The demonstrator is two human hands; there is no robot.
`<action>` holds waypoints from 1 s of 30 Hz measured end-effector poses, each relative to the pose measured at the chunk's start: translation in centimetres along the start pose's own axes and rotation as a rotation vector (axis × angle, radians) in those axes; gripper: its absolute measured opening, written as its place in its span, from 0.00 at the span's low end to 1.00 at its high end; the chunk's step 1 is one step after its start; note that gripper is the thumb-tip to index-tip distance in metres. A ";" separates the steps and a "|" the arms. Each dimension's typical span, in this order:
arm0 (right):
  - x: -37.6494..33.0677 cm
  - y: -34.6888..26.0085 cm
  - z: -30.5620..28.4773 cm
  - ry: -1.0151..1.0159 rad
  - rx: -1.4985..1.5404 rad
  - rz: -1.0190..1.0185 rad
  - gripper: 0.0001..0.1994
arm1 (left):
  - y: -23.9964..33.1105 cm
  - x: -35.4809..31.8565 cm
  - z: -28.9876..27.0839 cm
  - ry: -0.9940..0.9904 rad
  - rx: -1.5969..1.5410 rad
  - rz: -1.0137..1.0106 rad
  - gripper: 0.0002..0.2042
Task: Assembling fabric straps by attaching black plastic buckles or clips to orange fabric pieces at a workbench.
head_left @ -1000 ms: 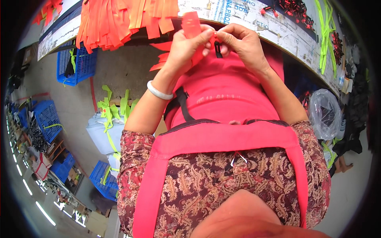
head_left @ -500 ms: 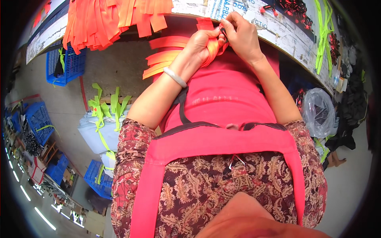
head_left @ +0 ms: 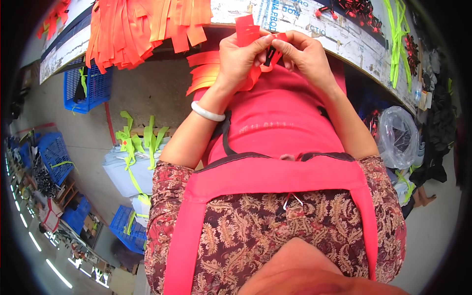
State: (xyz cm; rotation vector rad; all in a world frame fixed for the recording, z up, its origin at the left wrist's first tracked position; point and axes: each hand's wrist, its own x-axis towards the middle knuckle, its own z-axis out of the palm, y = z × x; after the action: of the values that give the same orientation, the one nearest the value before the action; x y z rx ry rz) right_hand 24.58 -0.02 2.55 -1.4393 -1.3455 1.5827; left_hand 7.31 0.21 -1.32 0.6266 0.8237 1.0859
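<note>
My left hand is closed around several bright orange fabric strips. Their ends hang out past the wrist, and some stick up above the fingers. Between my two hands sits a small black plastic buckle with orange strap around it; how the strap is threaded cannot be made out. My right hand pinches an orange strap end just above the buckle, close to the left fingertips. Both hands are over my red apron, at the table's front edge.
A worn white table runs along the far side. Many orange strips hang over its edge at left. Black and red buckles and yellow-green straps lie at right. A blue crate and a clear plastic bag flank me.
The right hand has lowered slightly and its fingers have turned, now pinching strap above the buckle. The left hand has shifted a little left, and the buckle shows more plainly.
</note>
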 end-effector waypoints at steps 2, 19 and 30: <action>-0.7 -0.9 1.1 0.075 0.066 -0.082 0.11 | 0.5 -0.4 0.6 0.000 -0.045 0.105 0.07; 2.2 -2.4 6.5 -0.226 -0.036 -0.254 0.09 | 5.9 -2.5 -4.0 0.231 0.163 0.216 0.06; 26.3 -13.3 3.4 0.148 -0.093 -0.475 0.23 | 9.0 -4.6 -3.6 0.185 0.015 0.215 0.05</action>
State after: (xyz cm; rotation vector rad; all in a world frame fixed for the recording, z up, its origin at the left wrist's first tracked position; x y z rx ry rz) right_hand 12.83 27.00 5.64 -1.1498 -1.5472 1.1000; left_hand -1.38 -0.75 4.98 0.6444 0.9394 1.3494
